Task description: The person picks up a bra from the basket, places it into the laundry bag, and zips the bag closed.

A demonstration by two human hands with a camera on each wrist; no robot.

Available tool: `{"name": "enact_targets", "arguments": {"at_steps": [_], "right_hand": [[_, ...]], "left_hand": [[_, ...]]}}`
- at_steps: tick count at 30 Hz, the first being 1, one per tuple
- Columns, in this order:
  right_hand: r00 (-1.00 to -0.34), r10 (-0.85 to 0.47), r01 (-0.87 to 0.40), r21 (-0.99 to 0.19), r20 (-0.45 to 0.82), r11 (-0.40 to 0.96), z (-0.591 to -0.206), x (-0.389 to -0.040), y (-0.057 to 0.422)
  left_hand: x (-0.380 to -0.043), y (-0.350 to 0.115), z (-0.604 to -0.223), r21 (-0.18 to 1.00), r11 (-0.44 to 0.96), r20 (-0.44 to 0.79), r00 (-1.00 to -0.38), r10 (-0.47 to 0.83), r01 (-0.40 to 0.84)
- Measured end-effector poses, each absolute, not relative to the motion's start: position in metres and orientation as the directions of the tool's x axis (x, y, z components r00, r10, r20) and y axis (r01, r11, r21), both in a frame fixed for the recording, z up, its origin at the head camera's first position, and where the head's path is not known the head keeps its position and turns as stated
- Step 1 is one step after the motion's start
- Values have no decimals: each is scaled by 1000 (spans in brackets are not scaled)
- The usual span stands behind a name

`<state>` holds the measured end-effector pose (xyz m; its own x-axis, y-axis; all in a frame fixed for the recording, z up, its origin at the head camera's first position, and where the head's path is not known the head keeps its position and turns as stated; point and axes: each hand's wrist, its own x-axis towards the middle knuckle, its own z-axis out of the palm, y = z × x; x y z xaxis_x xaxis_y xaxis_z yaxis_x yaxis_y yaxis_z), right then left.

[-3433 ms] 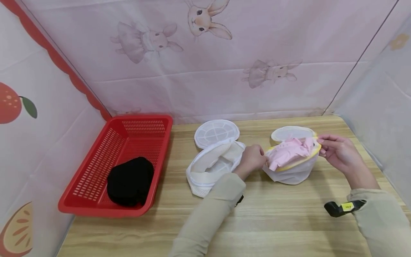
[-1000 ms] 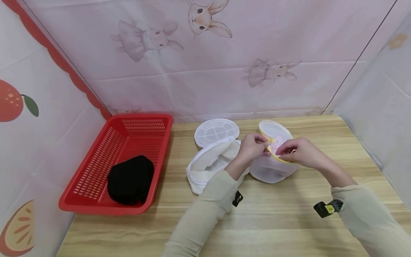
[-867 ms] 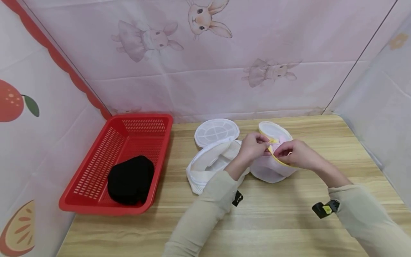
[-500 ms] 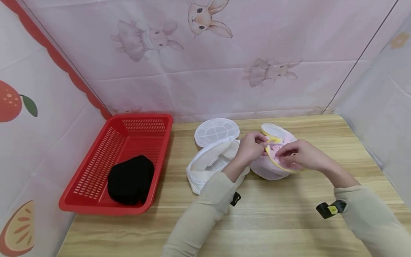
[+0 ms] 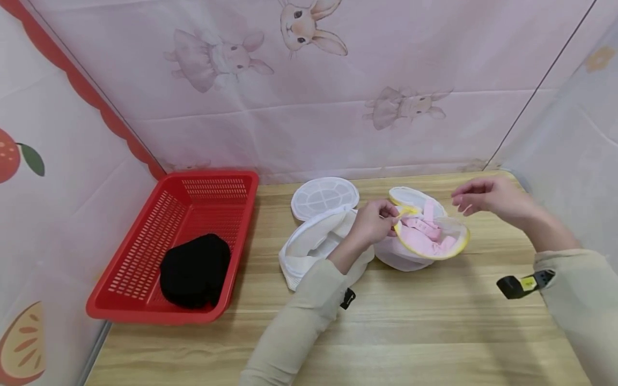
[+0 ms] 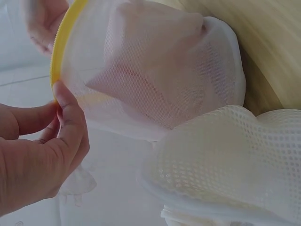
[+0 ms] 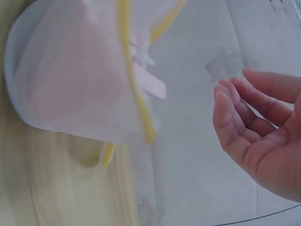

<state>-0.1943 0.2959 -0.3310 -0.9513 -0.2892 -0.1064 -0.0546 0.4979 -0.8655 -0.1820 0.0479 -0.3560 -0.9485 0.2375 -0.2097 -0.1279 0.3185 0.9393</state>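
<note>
My left hand (image 5: 374, 221) pinches the yellow zip edge of a white mesh laundry bag (image 5: 401, 258) on the wooden table. In the left wrist view, thumb and forefinger hold that zip rim (image 6: 61, 44), and something pink shows through the mesh. A pink garment (image 5: 421, 244) with straps lies bunched inside the bag, one strap end sticking up over the opening. The bag's round lid (image 5: 410, 196) is folded back behind it. My right hand (image 5: 499, 202) hovers above and to the right of the bag, fingers loosely bent, holding nothing; the right wrist view shows it apart from the mesh.
Left of the bag stands a second cream mesh laundry bag (image 5: 294, 268), unzipped, its round lid (image 5: 324, 198) laid back. A red plastic basket (image 5: 241, 241) at the left holds a black, rounded cloth item (image 5: 195, 271). Printed fabric walls (image 5: 318, 96) enclose the table.
My right hand has come out of the bag's opening and moved up and right. The yellow-edged opening now gapes wider, showing the pink garment. My left hand keeps pinching the zip edge.
</note>
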Motion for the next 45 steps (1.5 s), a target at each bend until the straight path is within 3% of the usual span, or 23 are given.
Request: {"name": "enact_targets", "arguments": {"at_steps": [12,24,41,45], "right_hand": [[-941,-225,139,-893,-254,427,-309,-235,286],[-865,-227,323,-842,-448,432,-333,-253,273],[-764,-385,351,-834,-518,425,-339,-247,272],[-711,-460,347,-834,-532,428,-338,-247,266]], "left_hand": [[-178,46,-359,939,332,-186,-947,263,-92],[-177,47,-358,933,352,-177,-949,263,-76],[-179,47,-356,931,356,-182,-951,248,-86],[-179,46,-354,935,342,-183,-953,242,-93]]}}
